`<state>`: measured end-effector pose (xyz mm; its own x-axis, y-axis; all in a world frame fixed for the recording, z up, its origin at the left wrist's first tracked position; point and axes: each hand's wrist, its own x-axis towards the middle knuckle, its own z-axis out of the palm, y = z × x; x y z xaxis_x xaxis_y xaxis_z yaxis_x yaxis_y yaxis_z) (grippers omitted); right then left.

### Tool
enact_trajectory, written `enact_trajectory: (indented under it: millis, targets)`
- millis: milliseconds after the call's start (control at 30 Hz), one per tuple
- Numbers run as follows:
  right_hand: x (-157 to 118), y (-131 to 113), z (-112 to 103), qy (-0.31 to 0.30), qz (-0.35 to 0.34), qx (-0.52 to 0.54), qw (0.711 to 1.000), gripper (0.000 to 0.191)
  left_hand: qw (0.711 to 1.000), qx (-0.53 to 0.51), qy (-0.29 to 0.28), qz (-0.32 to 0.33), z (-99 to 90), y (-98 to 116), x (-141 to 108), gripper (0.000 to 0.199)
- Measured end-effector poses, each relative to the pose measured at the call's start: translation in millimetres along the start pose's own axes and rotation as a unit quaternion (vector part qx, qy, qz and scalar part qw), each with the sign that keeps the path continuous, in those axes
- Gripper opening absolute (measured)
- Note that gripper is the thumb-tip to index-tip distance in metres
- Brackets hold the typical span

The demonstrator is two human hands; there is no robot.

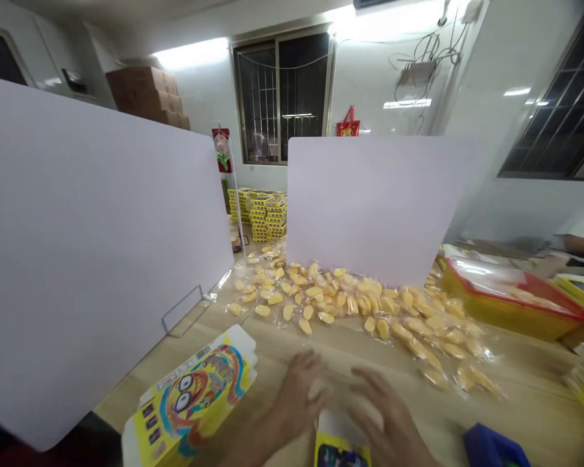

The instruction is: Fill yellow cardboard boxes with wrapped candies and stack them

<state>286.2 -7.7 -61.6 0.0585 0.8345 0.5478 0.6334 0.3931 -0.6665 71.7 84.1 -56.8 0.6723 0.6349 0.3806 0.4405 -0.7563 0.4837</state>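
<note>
Left hand [299, 392] and right hand [389, 415] at a small box [343, 454]

The left is half curled, the right spread loosely — both blurred, so whether either grips anything cannot be told. The box lies between them, toward the table's [340, 340] near edge. A carton [199, 402] lies by the left edge; packets [340, 298] heap beyond the hands.

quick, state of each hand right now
Left hand: curled, blurred; can't tell if holding anything.
Right hand: open by the yellow box between the hands; contact unclear.
</note>
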Motion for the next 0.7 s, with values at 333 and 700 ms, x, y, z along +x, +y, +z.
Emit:
enact_trajectory:
  millis: [333,700]
  targets:
    - [260,144,-17,-0.036,0.186,-0.296,0.936,0.064,0.976,0.108,0.015,-0.189,21.5,-91,215,0.077]
    - [190,129,30,-0.098,0.154,-0.275,0.944,0.065,0.976,0.054,0.047,-0.205,40.8,-98,170,0.066]
